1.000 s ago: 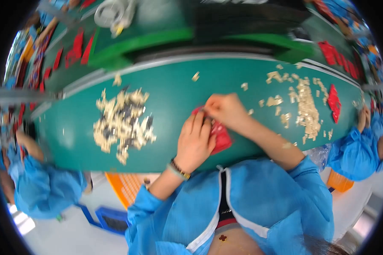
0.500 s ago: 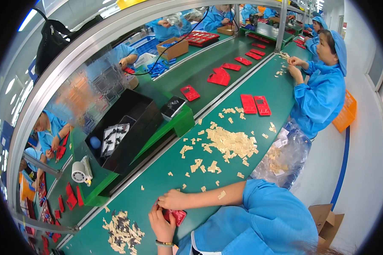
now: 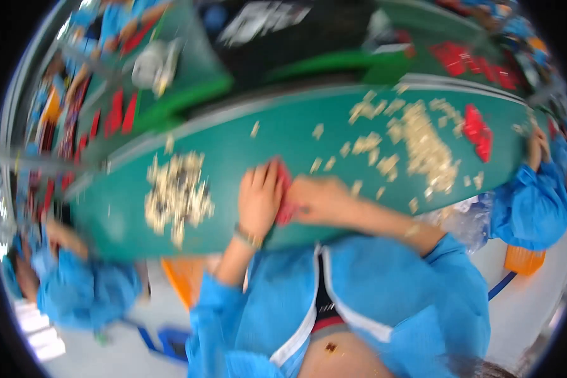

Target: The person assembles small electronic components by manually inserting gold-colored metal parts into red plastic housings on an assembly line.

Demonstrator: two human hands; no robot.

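Note:
My left hand (image 3: 260,198) holds a red plastic part (image 3: 286,195) on edge over the green work surface, its fingers wrapped over the left side. From the other side my right hand (image 3: 324,200) presses up against the same part with its fingers curled in. Anything pinched in those right fingertips is hidden, and the picture is smeared by motion. A heap of small cream pieces mixed with dark bits (image 3: 177,195) lies left of my hands. To the right spreads a larger heap of cream pieces (image 3: 425,148), with loose ones scattered around it.
Red panels (image 3: 478,132) lie beyond the right heap. A black bin (image 3: 264,38) and a small white fan (image 3: 148,66) stand across the far rail. Co-workers in blue sit at the right (image 3: 529,201) and left (image 3: 82,283). A clear plastic bag (image 3: 466,220) hangs by the near edge.
The whole view has swung round and down, so my hands now appear nearer the middle. The red part is now held on edge, and my right hand has shifted to its right side.

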